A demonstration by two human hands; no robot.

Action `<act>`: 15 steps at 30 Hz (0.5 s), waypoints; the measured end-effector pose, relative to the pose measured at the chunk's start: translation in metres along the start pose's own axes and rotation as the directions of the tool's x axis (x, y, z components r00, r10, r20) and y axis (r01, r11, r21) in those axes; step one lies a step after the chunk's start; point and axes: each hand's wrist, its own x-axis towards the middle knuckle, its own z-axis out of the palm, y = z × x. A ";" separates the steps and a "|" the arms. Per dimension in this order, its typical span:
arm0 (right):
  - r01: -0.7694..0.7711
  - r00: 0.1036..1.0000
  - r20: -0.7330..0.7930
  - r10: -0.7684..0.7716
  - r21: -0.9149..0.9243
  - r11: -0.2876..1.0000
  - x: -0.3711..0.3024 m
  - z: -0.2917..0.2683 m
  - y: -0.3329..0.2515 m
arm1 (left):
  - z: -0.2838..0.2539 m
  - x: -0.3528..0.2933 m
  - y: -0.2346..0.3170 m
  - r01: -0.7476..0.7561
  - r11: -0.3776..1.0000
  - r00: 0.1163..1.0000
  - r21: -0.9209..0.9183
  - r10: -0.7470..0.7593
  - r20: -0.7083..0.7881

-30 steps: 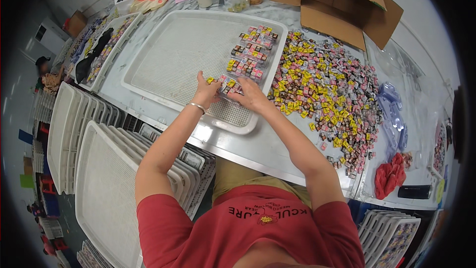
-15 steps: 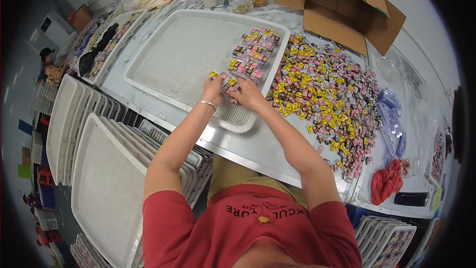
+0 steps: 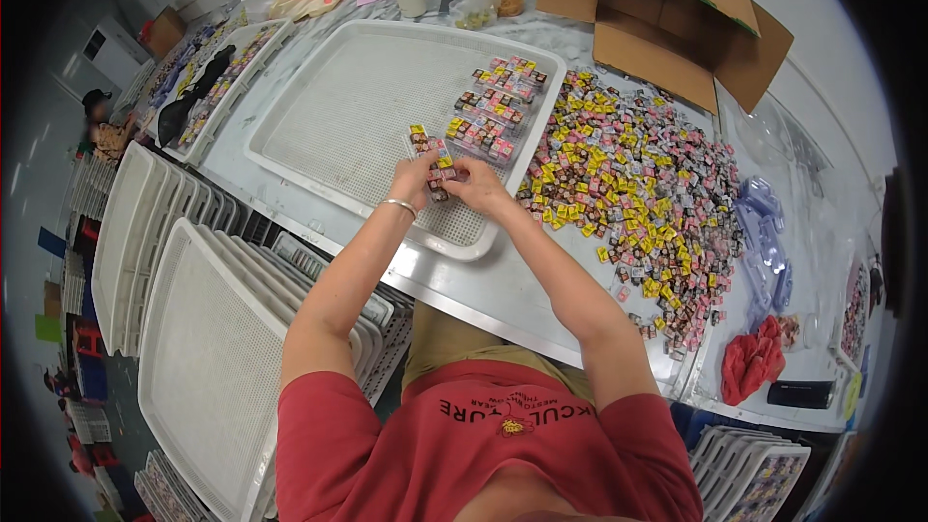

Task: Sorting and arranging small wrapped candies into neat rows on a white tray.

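Left hand (image 3: 414,177): we pinch a short row of small wrapped pieces (image 3: 430,153), fingers closed on its near end.
Right hand (image 3: 476,184): touching the same row from the right; how tightly it closes, we cannot tell.
Tray (image 3: 338,116): white, perforated, under both hands.
Laid rows (image 3: 498,108): just beyond our grip.
Loose heap (image 3: 638,193): right of the grip, on the table.

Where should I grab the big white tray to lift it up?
Probably by the raised rim of the white tray, one hand on each long side, coming from above the edges. The mesh floor is flat with nothing to hold, and the small packets on it would slide unless it stays level.
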 end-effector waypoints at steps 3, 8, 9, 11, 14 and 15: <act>0.028 1.000 -0.012 -0.027 0.108 0.994 -0.003 0.000 0.005 | -0.007 -0.004 0.006 0.049 0.995 0.990 -0.083 -0.037 0.136; 0.118 0.954 -0.293 -0.059 0.190 0.975 -0.003 0.005 -0.010 | -0.025 -0.008 0.020 0.050 0.929 0.984 -0.366 0.018 0.180; 0.023 0.952 -0.279 0.128 0.481 0.877 -0.004 0.015 -0.024 | -0.025 -0.010 0.025 0.027 0.918 0.986 -0.397 0.042 0.164; -0.085 0.928 -0.152 0.340 0.802 0.591 0.003 0.019 -0.029 | 0.004 -0.016 0.017 -0.021 0.911 0.982 -0.412 0.096 0.164; -0.074 0.937 -0.150 0.314 0.795 0.602 0.010 0.019 -0.049 | 0.008 -0.008 0.011 -0.104 0.901 0.974 -0.422 0.179 0.142; -0.072 0.940 -0.151 0.305 0.788 0.611 0.012 0.016 -0.054 | 0.010 -0.003 0.012 -0.109 0.906 0.982 -0.410 0.162 0.097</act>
